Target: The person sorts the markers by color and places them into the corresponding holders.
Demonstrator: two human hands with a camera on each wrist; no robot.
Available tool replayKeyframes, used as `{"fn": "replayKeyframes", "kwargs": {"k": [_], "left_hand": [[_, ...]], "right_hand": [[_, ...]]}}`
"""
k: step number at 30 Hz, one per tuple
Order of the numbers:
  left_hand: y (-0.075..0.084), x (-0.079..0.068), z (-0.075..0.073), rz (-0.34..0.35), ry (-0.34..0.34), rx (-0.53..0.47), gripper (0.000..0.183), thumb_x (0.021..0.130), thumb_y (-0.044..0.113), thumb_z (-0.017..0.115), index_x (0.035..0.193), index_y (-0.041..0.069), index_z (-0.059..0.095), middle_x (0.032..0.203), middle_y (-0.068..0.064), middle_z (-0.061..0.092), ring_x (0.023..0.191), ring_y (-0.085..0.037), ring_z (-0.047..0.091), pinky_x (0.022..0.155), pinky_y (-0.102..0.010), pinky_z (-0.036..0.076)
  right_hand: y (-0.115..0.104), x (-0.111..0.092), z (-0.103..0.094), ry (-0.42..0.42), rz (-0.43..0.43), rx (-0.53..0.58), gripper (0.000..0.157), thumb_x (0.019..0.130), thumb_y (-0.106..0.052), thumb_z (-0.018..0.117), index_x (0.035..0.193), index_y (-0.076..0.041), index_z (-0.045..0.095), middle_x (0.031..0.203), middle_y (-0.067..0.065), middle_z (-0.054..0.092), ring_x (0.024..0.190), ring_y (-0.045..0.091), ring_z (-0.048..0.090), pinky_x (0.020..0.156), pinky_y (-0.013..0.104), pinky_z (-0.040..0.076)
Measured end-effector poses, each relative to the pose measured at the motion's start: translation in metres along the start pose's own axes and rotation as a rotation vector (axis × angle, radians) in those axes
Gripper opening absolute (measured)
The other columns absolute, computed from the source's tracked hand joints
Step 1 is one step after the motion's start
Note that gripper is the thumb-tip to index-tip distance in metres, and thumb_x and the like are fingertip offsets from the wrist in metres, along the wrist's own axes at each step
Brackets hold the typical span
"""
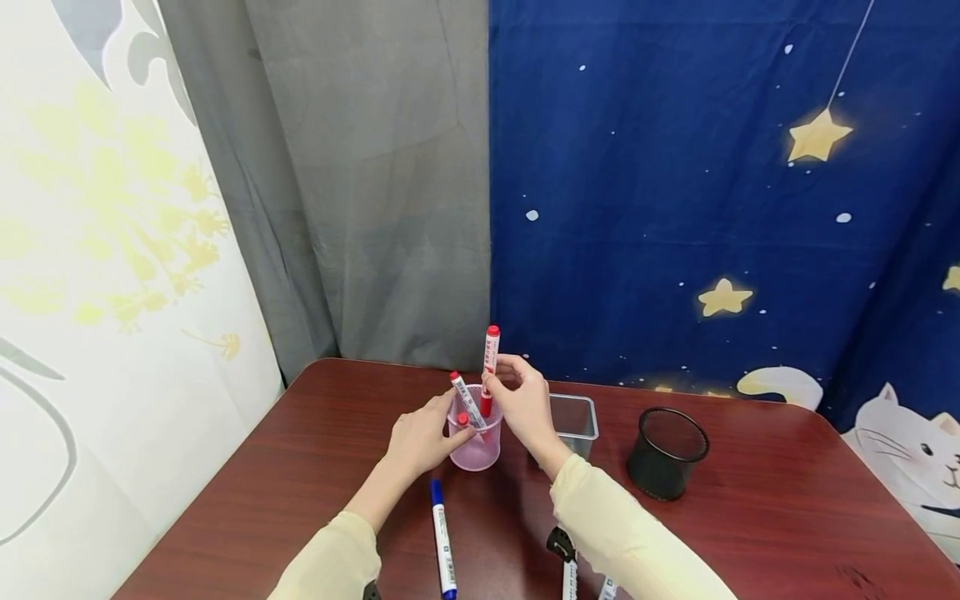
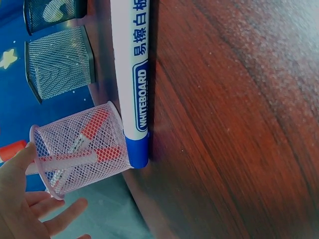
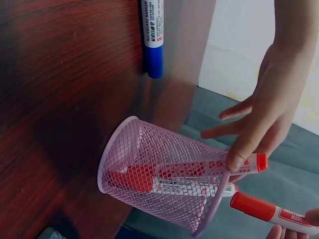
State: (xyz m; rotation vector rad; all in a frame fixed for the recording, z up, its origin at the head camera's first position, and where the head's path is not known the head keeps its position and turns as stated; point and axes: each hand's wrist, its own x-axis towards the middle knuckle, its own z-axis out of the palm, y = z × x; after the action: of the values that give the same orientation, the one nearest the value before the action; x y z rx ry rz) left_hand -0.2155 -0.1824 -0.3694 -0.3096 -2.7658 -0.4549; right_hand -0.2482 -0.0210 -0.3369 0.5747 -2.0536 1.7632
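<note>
A pink mesh pen cup point(image 1: 477, 455) stands upright on the table, with two red-capped markers point(image 1: 468, 403) leaning inside it. My left hand point(image 1: 418, 437) holds the cup at its rim; in the left wrist view the thumb lies over the rim and some fingers spread beyond the side. Between thumb and fingers, my right hand point(image 1: 529, 408) pinches another red whiteboard marker point(image 1: 491, 354). That marker is nearly upright over the cup's mouth, its red cap end point(image 3: 246, 203) pointing down close to the rim in the right wrist view.
A blue-capped whiteboard marker point(image 1: 444, 542) lies on the table nearer me, left of centre. Two more markers point(image 1: 570, 581) show partly by the right sleeve. A rectangular mesh holder point(image 1: 587, 417) stands behind my right wrist, and a round black mesh cup point(image 1: 660, 471) stands farther right.
</note>
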Motion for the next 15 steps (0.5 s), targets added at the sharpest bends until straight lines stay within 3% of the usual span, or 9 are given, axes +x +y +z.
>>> {"fn": "replayKeyframes", "kwargs": {"k": [9,15], "left_hand": [[0.0,0.0,0.0,0.01,0.023,0.016,0.068,0.078,0.046,0.065,0.13,0.006,0.048,0.118,-0.013,0.057,0.092,-0.031,0.061,0.075,-0.047,0.048],[0.0,0.0,-0.001,0.009,0.018,0.012,0.068,0.078,0.046,0.066,0.13,0.006,0.048,0.117,-0.013,0.058,0.09,-0.032,0.062,0.074,-0.048,0.047]], "right_hand": [[0.008,-0.004,0.005,-0.015,-0.005,-0.1,0.022,0.079,-0.012,0.068,0.1,-0.009,0.066,0.089,0.002,0.068,0.081,0.014,0.063,0.07,0.035,0.048],[0.014,-0.005,0.004,-0.01,-0.044,-0.063,0.023,0.08,-0.008,0.068,0.103,-0.007,0.065,0.096,0.006,0.067,0.085,0.017,0.064,0.075,0.044,0.048]]}}
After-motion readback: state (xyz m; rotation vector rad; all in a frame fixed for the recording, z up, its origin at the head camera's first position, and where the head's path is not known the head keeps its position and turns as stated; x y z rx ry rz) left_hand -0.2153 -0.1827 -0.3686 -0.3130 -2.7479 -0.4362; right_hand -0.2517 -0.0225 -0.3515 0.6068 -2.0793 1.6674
